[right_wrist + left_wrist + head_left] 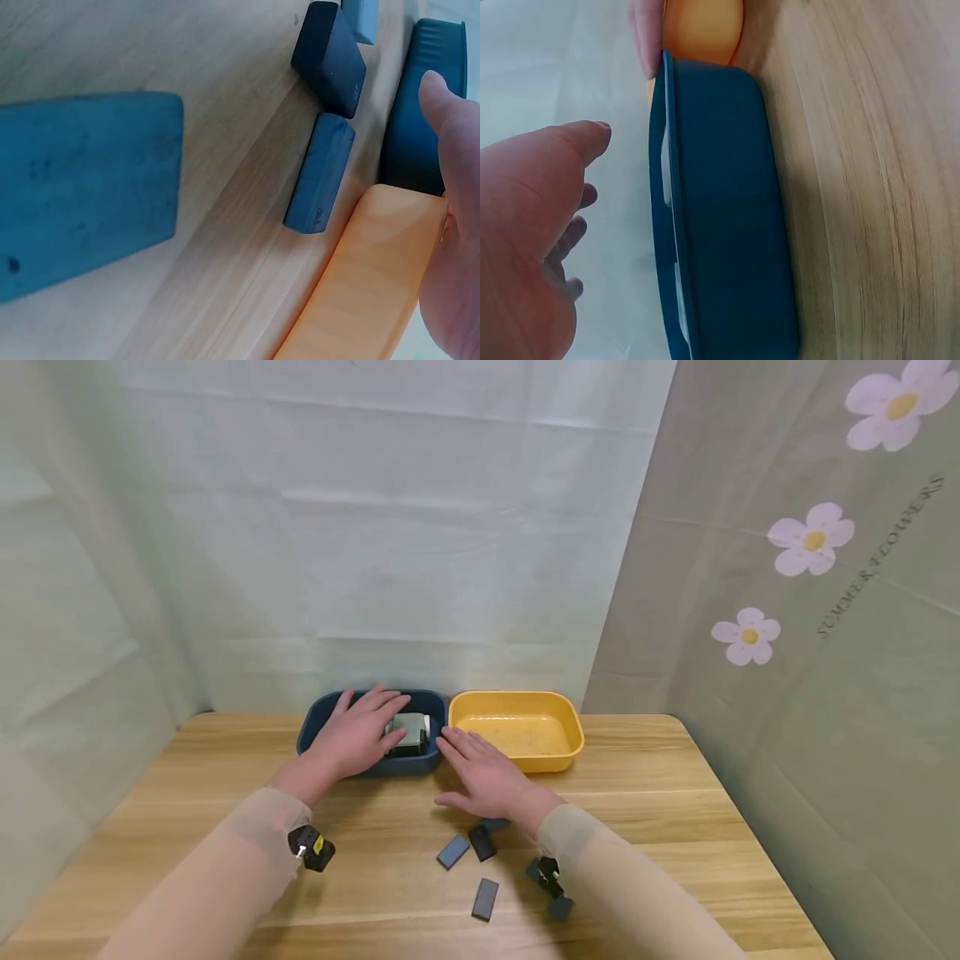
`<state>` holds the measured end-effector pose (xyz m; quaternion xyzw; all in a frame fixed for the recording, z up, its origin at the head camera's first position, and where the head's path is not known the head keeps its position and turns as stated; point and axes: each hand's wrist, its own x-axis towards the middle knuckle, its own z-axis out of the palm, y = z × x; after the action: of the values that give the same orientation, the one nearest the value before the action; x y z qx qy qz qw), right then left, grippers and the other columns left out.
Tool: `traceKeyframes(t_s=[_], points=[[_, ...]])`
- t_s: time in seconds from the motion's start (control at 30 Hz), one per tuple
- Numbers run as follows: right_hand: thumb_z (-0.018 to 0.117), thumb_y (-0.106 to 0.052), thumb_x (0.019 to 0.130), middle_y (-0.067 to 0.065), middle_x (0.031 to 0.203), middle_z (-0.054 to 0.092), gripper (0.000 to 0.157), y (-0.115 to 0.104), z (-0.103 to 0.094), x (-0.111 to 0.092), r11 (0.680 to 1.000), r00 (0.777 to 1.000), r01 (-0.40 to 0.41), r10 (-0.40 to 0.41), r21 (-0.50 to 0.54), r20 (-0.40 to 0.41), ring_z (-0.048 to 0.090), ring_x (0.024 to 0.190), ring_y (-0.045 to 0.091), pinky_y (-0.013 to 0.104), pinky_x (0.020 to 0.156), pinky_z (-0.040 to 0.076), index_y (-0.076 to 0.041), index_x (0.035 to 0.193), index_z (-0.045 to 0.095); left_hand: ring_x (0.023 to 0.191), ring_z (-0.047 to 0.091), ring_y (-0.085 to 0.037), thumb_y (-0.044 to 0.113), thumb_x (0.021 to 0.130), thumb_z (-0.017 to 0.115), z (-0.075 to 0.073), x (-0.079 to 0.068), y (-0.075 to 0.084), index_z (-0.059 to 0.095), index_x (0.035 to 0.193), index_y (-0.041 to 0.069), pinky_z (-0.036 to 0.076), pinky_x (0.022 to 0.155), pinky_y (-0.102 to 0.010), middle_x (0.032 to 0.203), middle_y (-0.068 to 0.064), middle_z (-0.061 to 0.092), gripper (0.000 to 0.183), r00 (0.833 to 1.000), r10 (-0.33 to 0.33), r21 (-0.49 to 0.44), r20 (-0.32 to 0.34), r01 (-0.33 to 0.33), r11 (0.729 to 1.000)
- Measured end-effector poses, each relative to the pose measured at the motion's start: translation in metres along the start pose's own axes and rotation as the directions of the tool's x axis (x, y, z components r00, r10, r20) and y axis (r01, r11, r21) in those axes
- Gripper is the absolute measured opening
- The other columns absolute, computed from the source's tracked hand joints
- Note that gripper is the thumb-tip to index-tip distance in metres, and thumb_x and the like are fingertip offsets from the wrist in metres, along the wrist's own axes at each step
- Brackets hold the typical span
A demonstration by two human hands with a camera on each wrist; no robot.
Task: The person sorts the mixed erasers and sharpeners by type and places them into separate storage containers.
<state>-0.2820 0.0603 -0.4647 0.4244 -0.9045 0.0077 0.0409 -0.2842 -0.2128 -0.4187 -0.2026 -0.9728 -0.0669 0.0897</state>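
My left hand (358,733) hovers over the left part of the dark blue bin (401,767), fingers spread and holding nothing. Inside that bin lies a grey-green boxy object (410,723) with a black side, partly covered by the hand. My right hand (491,777) is stretched out at the corner where the blue bin meets the yellow bin (551,763). Its straight fingertips are right at the blue bin's rim, and its palm holds nothing. Below the right hand lie a blue block (453,852), a black block (482,842) and a dark grey block (485,899).
Another blue block (321,172) lies close to the yellow bin, partly under the right hand in the head view. More dark blocks (559,907) sit by the right wrist. Both bins stand at the back edge of the wooden table (645,777), before a hanging cloth (420,552).
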Motion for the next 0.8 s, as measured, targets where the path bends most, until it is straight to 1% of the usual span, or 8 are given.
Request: traceKeyframes(t_s=[0.1, 0.23, 0.33, 0.47, 0.53, 0.67, 0.8], points=[[0.060, -0.065, 0.109, 0.016, 0.182, 0.022, 0.095, -0.001, -0.001, 0.001, 1.000, 1.000, -0.012, 0.012, -0.003, 0.016, 0.022, 0.168, 0.029, 0.043, 0.136, 0.017, -0.005, 0.175, 0.027, 0.159, 0.039, -0.043, 0.033, 0.111, 0.071, -0.003, -0.002, 0.004, 0.053, 0.164, 0.008, 0.017, 0.129, -0.075, 0.164, -0.017, 0.054, 0.061, 1.000, 0.013, 0.005, -0.022, -0.013, 1.000], [0.057, -0.066, 0.109, 0.014, 0.183, 0.019, 0.095, -0.002, -0.001, 0.001, 1.000, 0.999, -0.026, 0.027, -0.017, 0.035, 0.017, 0.169, 0.026, 0.042, 0.136, 0.014, -0.007, 0.176, 0.024, 0.157, 0.042, -0.042, 0.033, 0.109, 0.073, -0.002, -0.004, 0.006, 0.055, 0.162, 0.008, 0.016, 0.130, -0.074, 0.160, -0.017, 0.058, 0.061, 0.999, 0.017, 0.011, -0.051, -0.017, 1.000], [0.055, -0.067, 0.109, 0.013, 0.184, 0.019, 0.095, -0.002, -0.001, 0.001, 0.999, 0.999, -0.009, 0.011, -0.046, 0.034, 0.017, 0.169, 0.026, 0.045, 0.136, 0.015, -0.008, 0.176, 0.024, 0.156, 0.044, -0.042, 0.034, 0.109, 0.074, 0.000, -0.006, 0.007, 0.056, 0.162, 0.008, 0.017, 0.130, -0.073, 0.159, -0.017, 0.059, 0.062, 0.998, 0.013, 0.022, -0.067, -0.011, 1.000], [0.055, -0.067, 0.109, 0.010, 0.184, 0.020, 0.094, 0.000, -0.003, -0.001, 0.997, 1.000, 0.015, -0.013, -0.076, 0.024, 0.018, 0.169, 0.026, 0.045, 0.137, 0.014, -0.009, 0.177, 0.024, 0.152, 0.048, -0.041, 0.036, 0.109, 0.074, 0.001, -0.007, 0.008, 0.057, 0.161, 0.007, 0.020, 0.129, -0.073, 0.158, -0.018, 0.060, 0.062, 0.997, 0.004, 0.041, -0.082, 0.000, 0.999], [0.056, -0.067, 0.109, 0.010, 0.183, 0.021, 0.094, 0.001, -0.005, -0.003, 0.997, 1.000, 0.014, -0.012, -0.081, 0.022, 0.018, 0.169, 0.026, 0.045, 0.137, 0.012, -0.009, 0.177, 0.024, 0.150, 0.051, -0.040, 0.036, 0.109, 0.073, 0.002, -0.007, 0.008, 0.057, 0.161, 0.007, 0.021, 0.128, -0.074, 0.156, -0.019, 0.061, 0.061, 0.996, 0.000, 0.044, -0.092, 0.004, 0.999], [0.057, -0.066, 0.109, 0.009, 0.183, 0.024, 0.093, 0.005, -0.007, -0.007, 0.996, 1.000, -0.001, 0.003, -0.087, 0.020, 0.019, 0.169, 0.026, 0.045, 0.137, 0.010, -0.009, 0.176, 0.025, 0.147, 0.053, -0.039, 0.036, 0.109, 0.073, 0.008, -0.009, 0.009, 0.058, 0.159, 0.006, 0.023, 0.127, -0.075, 0.153, -0.018, 0.062, 0.060, 0.994, -0.005, 0.032, -0.109, 0.009, 0.999], [0.057, -0.066, 0.109, 0.009, 0.182, 0.027, 0.092, 0.011, -0.007, -0.013, 0.993, 1.000, -0.012, 0.014, -0.114, 0.011, 0.020, 0.169, 0.027, 0.046, 0.137, 0.013, -0.008, 0.176, 0.028, 0.148, 0.052, -0.039, 0.034, 0.108, 0.075, 0.016, -0.011, 0.013, 0.059, 0.158, 0.005, 0.023, 0.127, -0.076, 0.155, -0.018, 0.061, 0.060, 0.992, 0.002, 0.000, -0.123, -0.002, 1.000]])
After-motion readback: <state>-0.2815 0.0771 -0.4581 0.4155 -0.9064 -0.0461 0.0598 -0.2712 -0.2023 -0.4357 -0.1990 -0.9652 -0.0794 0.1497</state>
